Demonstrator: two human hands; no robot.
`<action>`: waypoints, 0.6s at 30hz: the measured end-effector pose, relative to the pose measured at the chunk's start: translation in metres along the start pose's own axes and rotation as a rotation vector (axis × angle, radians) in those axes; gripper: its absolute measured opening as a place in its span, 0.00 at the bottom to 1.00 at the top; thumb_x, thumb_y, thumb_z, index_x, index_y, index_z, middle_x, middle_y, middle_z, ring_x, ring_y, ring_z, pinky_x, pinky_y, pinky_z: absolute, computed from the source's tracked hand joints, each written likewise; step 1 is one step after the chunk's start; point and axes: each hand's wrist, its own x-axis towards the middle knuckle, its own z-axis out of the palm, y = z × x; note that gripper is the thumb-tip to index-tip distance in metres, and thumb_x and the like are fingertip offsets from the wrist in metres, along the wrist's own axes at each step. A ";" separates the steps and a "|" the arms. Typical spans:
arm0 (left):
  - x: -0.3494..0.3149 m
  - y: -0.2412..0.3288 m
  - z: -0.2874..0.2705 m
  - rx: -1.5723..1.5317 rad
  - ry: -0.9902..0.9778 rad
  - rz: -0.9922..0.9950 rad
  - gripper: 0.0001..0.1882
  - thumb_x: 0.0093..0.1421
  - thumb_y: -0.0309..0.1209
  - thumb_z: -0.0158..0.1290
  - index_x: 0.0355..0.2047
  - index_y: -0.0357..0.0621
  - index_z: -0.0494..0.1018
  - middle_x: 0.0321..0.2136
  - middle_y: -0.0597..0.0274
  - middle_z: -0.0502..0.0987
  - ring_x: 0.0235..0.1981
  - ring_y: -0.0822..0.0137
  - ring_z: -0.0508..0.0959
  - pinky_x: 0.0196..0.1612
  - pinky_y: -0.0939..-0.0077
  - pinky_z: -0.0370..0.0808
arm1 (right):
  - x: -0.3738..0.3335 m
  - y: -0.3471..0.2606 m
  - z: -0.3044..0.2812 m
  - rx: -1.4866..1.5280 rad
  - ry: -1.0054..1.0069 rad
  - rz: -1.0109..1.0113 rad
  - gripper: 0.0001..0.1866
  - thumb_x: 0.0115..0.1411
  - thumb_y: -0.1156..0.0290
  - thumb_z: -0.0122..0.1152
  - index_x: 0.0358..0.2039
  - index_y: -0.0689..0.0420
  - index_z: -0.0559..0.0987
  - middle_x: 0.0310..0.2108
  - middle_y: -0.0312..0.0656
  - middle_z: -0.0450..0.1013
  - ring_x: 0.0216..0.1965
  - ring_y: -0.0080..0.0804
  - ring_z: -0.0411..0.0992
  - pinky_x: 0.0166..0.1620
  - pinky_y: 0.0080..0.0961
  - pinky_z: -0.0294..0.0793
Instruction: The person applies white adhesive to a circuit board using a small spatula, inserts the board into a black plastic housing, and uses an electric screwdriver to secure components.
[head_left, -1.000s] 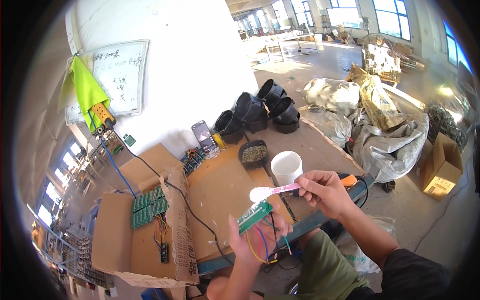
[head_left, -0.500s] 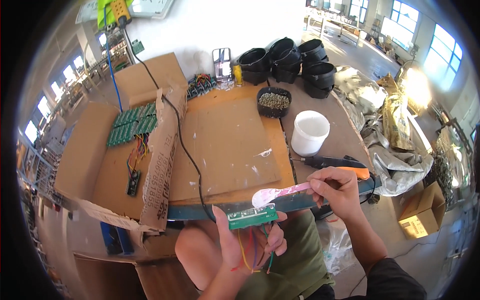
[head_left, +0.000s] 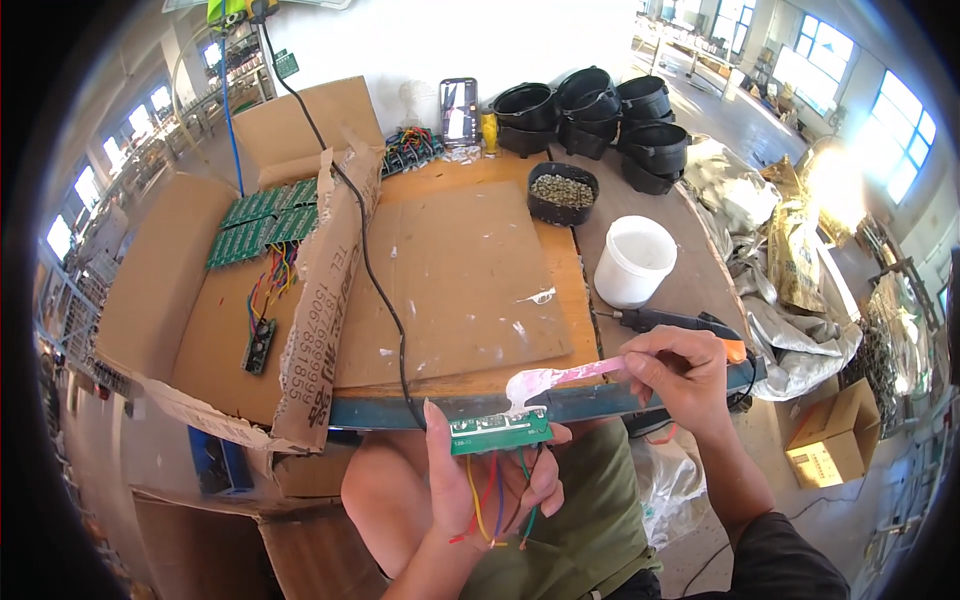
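Note:
My left hand (head_left: 455, 495) grips a green circuit board (head_left: 500, 436) by its ends, above my lap. Yellow, red, blue and green wires (head_left: 497, 500) dangle from the board's underside. Between the thumb and fingers of my right hand (head_left: 685, 375) is the handle of a pink spoon (head_left: 588, 371). Thick white paste (head_left: 528, 386) coats the spoon's bowl, which is tilted over the board. A strand of this paste runs down onto the board's upper edge near its right end. A white line lies along the board's face.
On the table are a cardboard sheet (head_left: 455, 290), a white tub (head_left: 636, 262), a black dish of pellets (head_left: 562, 194), stacked black pots (head_left: 590, 105), a phone (head_left: 459, 112) and a black-and-orange tool (head_left: 685, 325). An open carton (head_left: 150, 275) at left holds circuit boards (head_left: 262, 225). A black cable (head_left: 370, 255) crosses the table.
The spoon's bowl has tipped slightly, and paste now hangs from it down to the board. The whole view has shifted a little; both hands keep their holds.

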 end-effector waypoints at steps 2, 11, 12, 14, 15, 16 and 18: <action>0.000 0.000 -0.005 -0.010 -0.074 -0.002 0.64 0.54 0.81 0.22 0.49 0.23 0.71 0.19 0.54 0.71 0.18 0.66 0.64 0.25 0.67 0.64 | 0.000 -0.003 0.000 0.012 0.018 0.012 0.03 0.61 0.81 0.62 0.34 0.67 0.81 0.25 0.36 0.76 0.23 0.16 0.73 0.24 0.13 0.72; 0.000 0.002 -0.006 -0.005 -0.098 0.005 0.62 0.55 0.80 0.22 0.49 0.22 0.71 0.19 0.54 0.71 0.17 0.66 0.63 0.25 0.67 0.64 | -0.002 -0.002 -0.003 0.033 0.063 0.038 0.03 0.61 0.81 0.62 0.34 0.67 0.82 0.25 0.36 0.77 0.22 0.15 0.72 0.23 0.13 0.71; 0.000 0.002 -0.006 -0.001 -0.103 0.011 0.62 0.56 0.79 0.22 0.49 0.22 0.71 0.18 0.54 0.71 0.17 0.67 0.63 0.24 0.68 0.63 | -0.003 -0.001 -0.003 0.043 0.045 0.030 0.03 0.61 0.81 0.62 0.34 0.67 0.82 0.25 0.36 0.77 0.22 0.15 0.72 0.23 0.13 0.71; 0.000 0.002 -0.007 0.006 -0.114 0.022 0.62 0.56 0.79 0.23 0.49 0.21 0.71 0.18 0.54 0.70 0.17 0.67 0.62 0.24 0.68 0.63 | -0.004 0.002 -0.004 0.063 0.011 0.012 0.03 0.61 0.81 0.62 0.34 0.67 0.81 0.26 0.36 0.77 0.22 0.15 0.72 0.23 0.13 0.71; 0.000 0.002 -0.007 0.004 -0.112 0.023 0.62 0.57 0.79 0.23 0.49 0.21 0.71 0.18 0.54 0.70 0.17 0.67 0.62 0.24 0.69 0.62 | -0.005 0.003 -0.004 0.056 0.017 0.013 0.03 0.61 0.81 0.62 0.34 0.67 0.81 0.26 0.36 0.77 0.22 0.15 0.72 0.23 0.13 0.71; 0.000 0.002 -0.006 0.002 -0.109 0.023 0.61 0.57 0.78 0.23 0.49 0.21 0.71 0.18 0.55 0.70 0.17 0.67 0.62 0.24 0.69 0.62 | -0.005 0.004 -0.004 0.050 0.024 0.014 0.03 0.61 0.81 0.62 0.34 0.67 0.81 0.26 0.37 0.77 0.22 0.15 0.72 0.23 0.13 0.72; 0.000 0.003 -0.004 0.001 -0.102 0.026 0.61 0.57 0.78 0.23 0.48 0.21 0.71 0.18 0.55 0.70 0.16 0.68 0.61 0.23 0.69 0.61 | -0.004 0.005 -0.005 0.043 0.035 0.019 0.03 0.61 0.81 0.62 0.34 0.67 0.81 0.26 0.37 0.77 0.22 0.15 0.72 0.23 0.13 0.72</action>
